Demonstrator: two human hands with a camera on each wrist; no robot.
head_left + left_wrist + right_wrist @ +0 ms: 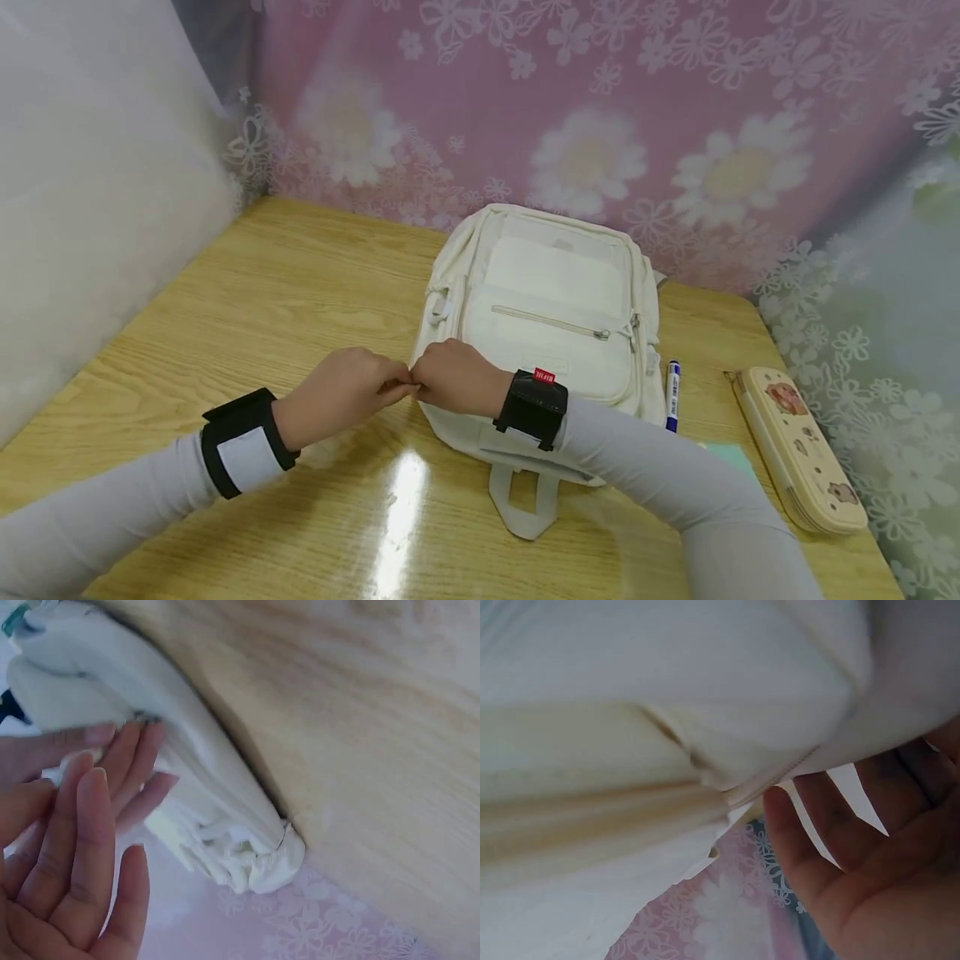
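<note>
A cream backpack [555, 350] lies on the table with its front pocket facing up. My left hand [352, 392] and right hand [461, 379] meet at its near left side, fingertips close together. In the left wrist view, my left hand [75, 870] pinches a small white piece of cloth by the bag. The fingers of my right hand [124, 761] grip the bag's edge beside a metal zipper slider [142, 716]. From the right wrist, my right hand [885, 847] is against the bag's cloth [705, 660] and a seam; the bag hides some fingertips.
To the right of the bag lie a blue-capped marker [672, 396], a pale green paper [731, 457] and a cream pencil case [798, 450] with animal pictures. A carry loop [522, 508] sticks out toward me. A pink flowered curtain [510, 108] hangs behind the table [315, 275].
</note>
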